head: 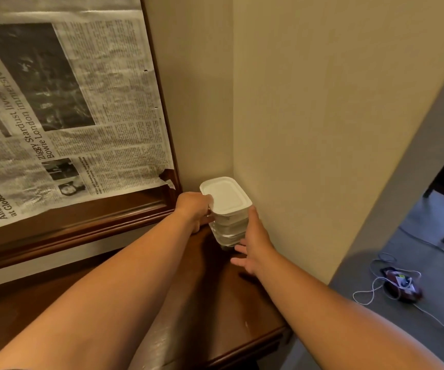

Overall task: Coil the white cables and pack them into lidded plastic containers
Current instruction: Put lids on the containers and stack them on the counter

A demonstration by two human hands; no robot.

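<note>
Stacked containers (227, 217) on the table (242, 316), in the wall corner — cables (375, 287) on the floor, right.

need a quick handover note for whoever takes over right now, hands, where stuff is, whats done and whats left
Left hand: grip closed on the left side of the container stack, near the top lid.
Right hand: open, flat against the stack's lower right side, not gripping.
Stack: lidded containers, upright on the wooden cabinet, tucked into the wall corner beside the newspaper-covered frame. What is inside cannot be told.
White cable: loose and uncoiled on the grey floor to the right, by a dark red item.
Done: stacked containers are on the cabinet.
Left: coil that floor cable and pack it in a container.
</note>
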